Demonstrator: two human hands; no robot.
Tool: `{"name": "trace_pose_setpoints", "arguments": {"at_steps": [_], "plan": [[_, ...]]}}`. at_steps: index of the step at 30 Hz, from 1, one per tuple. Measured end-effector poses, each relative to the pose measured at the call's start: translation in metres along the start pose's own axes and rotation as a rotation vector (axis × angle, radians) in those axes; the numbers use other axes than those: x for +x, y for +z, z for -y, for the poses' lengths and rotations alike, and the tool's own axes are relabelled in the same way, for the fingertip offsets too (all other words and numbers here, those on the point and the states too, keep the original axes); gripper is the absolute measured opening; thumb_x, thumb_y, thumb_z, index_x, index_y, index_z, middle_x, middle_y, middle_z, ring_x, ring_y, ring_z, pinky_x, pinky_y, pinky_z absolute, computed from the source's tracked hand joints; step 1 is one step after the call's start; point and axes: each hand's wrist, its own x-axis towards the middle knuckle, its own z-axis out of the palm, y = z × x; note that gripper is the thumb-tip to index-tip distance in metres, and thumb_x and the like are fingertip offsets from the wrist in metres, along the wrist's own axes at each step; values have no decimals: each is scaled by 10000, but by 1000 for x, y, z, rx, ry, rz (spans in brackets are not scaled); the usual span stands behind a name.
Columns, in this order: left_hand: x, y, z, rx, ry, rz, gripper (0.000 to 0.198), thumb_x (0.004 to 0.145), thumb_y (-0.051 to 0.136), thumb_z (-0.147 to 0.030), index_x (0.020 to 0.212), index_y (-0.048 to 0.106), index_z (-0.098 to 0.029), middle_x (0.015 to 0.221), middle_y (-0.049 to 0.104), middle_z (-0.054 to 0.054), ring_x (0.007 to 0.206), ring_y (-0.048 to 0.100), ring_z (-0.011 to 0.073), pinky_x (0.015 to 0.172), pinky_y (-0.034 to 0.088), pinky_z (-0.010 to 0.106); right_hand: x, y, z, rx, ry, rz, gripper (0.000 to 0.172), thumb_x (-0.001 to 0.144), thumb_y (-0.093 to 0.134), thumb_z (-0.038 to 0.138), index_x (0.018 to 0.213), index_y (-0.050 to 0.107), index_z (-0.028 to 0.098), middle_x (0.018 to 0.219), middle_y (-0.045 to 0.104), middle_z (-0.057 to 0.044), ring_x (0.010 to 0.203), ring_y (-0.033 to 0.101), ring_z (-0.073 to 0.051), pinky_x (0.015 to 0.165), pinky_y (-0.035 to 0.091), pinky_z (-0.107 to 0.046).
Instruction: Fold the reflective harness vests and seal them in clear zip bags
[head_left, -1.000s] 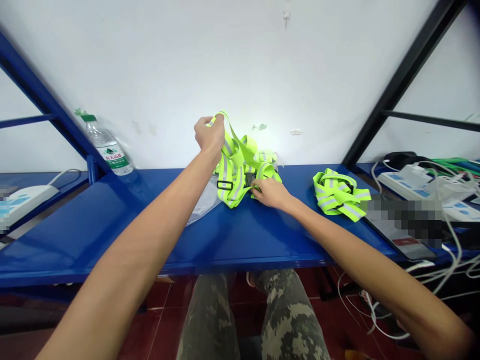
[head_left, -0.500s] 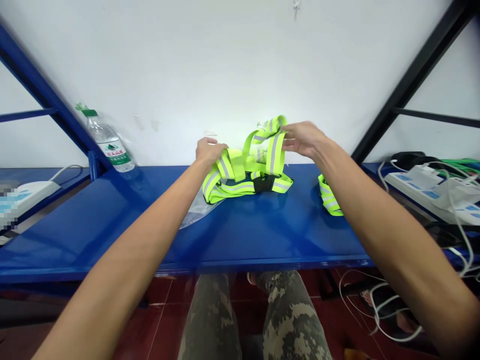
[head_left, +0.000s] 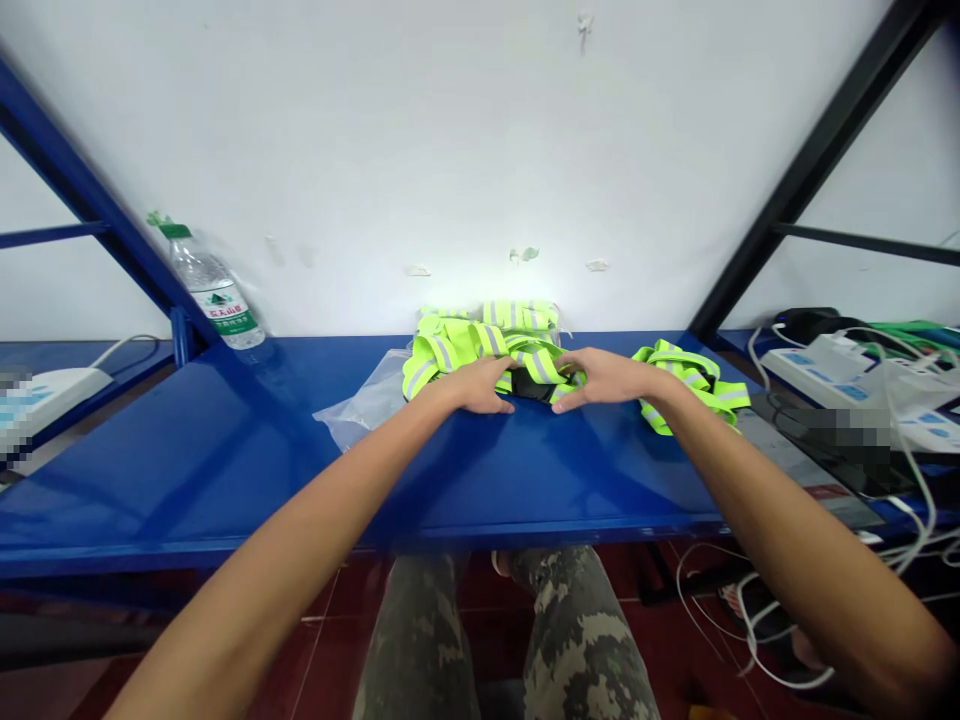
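A heap of yellow-green reflective straps (head_left: pixel 457 345) with silver stripes lies folded on the blue table (head_left: pixel 480 470) against the wall. A black piece (head_left: pixel 531 384) shows at its front. My left hand (head_left: pixel 481 385) is at the heap's front edge, thumb and fingers apart, touching the straps left of the black piece. To the right of that piece, my right hand (head_left: pixel 600 378) reaches in with its thumb and fingers spread around the heap's right end. Part of the straps is hidden behind the fingers. A clear plastic bag (head_left: pixel 367 405) lies flat to the left, partly under the heap.
A second bundle of reflective straps (head_left: pixel 679 370) lies beside my right forearm. A water bottle (head_left: pixel 217 290) leans in the left corner. Power strips (head_left: pixel 817 375) with white cables are at the far right, and a black frame post (head_left: pixel 810 170) rises there.
The raised strap loop has come down onto the heap. My right hand has moved down to the front edge; my left hand has moved right and down, nearer to it.
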Motion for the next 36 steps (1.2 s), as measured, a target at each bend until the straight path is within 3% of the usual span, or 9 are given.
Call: {"name": "trace_pose_setpoints", "arguments": {"at_steps": [4,11,17,20,24,28,31,34,36], "plan": [[3,-5,2,-36,14,-87,566,714,589,-164,1279,581,-133,1305,623,130,1206,576,287,1024,449,364,-6,8,-10,-202,96,-68,808,677,784,347,1401,497,135,1299,626,-176,1200,595,-360,978,482,-436],[-2,-75,8,-504,-144,-225,478,779,629,-384,1206,623,-170,926,636,85,735,628,183,682,503,315,-31,-39,3,86,30,-171,746,674,780,488,1328,546,214,1015,698,-75,827,660,-225,774,524,-336],[-17,-117,6,-342,-111,-169,563,582,805,-275,1134,705,-228,988,642,73,889,628,237,784,475,343,-31,-69,-3,33,-32,-601,318,732,672,255,1040,686,180,850,651,-44,663,557,-152,666,484,-305],[-20,-118,16,-402,-189,-307,454,551,769,-129,999,748,-194,969,651,103,881,640,269,793,479,389,-33,-81,-9,183,43,-785,118,732,652,162,842,695,159,748,640,-49,641,552,-146,655,485,-319],[-21,-113,31,-826,-347,-437,232,657,779,-168,882,725,-158,830,654,126,786,669,267,753,482,463,-40,-94,-12,740,155,-907,168,741,603,44,869,640,148,758,653,-79,676,655,-185,692,533,-385],[-19,-113,38,-1251,-375,-317,214,705,826,-261,788,663,-151,767,656,112,733,661,216,778,529,462,-46,-103,-15,1049,195,-854,205,760,612,20,891,596,177,701,652,-50,482,557,-121,606,526,-362],[-18,-115,43,-1313,-333,-351,240,731,821,-339,784,664,-166,619,575,44,638,601,160,822,548,432,-53,-104,-22,942,271,-604,143,752,691,49,835,642,156,716,677,-67,409,427,-64,476,428,-272],[-22,-114,50,-1242,-322,-423,272,791,747,-459,856,705,-197,499,403,-21,546,540,139,814,536,428,-59,-101,-34,902,356,-367,30,773,716,93,794,701,78,754,690,-135,524,557,-122,528,463,-283],[-27,-112,52,-1226,-288,-424,296,811,710,-485,935,728,-217,481,343,-38,510,519,133,785,531,412,-58,-97,-42,981,378,-376,91,826,688,147,808,714,62,774,695,-163,656,639,-187,653,511,-328]]}}
